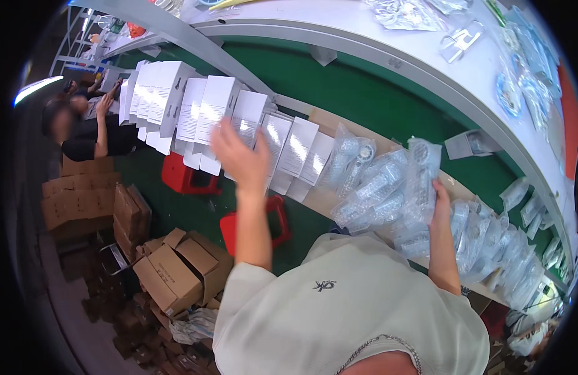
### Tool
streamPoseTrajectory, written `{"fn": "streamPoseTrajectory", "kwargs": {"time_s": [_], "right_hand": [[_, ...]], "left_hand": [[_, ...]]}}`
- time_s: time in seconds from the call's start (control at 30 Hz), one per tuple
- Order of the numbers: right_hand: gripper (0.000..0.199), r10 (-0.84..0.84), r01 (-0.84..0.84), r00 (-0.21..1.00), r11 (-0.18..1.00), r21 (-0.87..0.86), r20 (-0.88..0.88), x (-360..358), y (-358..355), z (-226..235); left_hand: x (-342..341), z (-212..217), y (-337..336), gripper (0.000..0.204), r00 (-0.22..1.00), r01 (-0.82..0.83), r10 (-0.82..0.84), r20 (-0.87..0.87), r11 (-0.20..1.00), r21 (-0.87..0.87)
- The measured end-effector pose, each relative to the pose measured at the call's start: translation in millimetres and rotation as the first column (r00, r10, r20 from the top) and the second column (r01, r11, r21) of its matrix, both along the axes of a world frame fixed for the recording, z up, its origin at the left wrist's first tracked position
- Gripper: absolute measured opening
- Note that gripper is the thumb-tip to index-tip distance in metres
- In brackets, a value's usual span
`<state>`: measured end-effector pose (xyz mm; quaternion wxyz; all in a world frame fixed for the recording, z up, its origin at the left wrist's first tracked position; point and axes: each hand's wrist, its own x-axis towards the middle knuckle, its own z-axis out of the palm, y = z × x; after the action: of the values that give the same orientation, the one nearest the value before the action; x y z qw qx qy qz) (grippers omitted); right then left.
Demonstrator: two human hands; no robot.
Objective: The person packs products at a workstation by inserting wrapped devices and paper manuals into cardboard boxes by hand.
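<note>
While left hand (239,153) hovers, right hand (440,199) grips clear bags (420,181)

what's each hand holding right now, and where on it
The right hand grips a clear plastic bag by its right edge, standing it upright above the heap of bags. The left hand is blurred, open above the row of white boxes, holding nothing.

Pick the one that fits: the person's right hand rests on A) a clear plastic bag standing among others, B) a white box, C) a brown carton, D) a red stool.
A: the right hand grips the edge of an upright clear plastic bag in the pile on the bench.
</note>
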<state>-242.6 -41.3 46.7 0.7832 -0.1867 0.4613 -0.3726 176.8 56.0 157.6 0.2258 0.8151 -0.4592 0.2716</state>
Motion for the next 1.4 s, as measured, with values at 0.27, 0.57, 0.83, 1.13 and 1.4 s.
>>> {"fn": "streamPoseTrajectory", "kwargs": {"time_s": [0.27,0.57,0.83,1.13,1.4], "right_hand": [[0.069,0.257,-0.243,0.965,0.949,-0.199,0.047,36,78,27],[0.056,-0.189,0.241,0.943,0.955,-0.171,0.273,84,108,56],[0.055,-0.457,0.041,0.707,0.788,-0.614,-0.540,13,124,65],[0.050,-0.309,-0.150,0.578,0.869,-0.471,-0.755,-1,161,76],[0.032,-0.274,-0.295,0.611,0.792,-0.534,-0.743,-38,129,42]], "left_hand": [[58,66,8,0.082,0.997,-0.024,0.039,-0.063,0.973,0.231],[-157,-39,7,0.084,0.075,0.692,-0.427,-0.901,0.673,-0.261],[-195,-66,-33,0.063,-0.321,0.525,-0.098,-0.942,0.809,-0.264],[-275,-44,-47,0.057,-0.682,-0.016,-0.224,-0.696,0.956,-0.292],[-294,-67,-8,0.062,-0.641,0.312,-0.029,-0.767,0.903,-0.295]]}}
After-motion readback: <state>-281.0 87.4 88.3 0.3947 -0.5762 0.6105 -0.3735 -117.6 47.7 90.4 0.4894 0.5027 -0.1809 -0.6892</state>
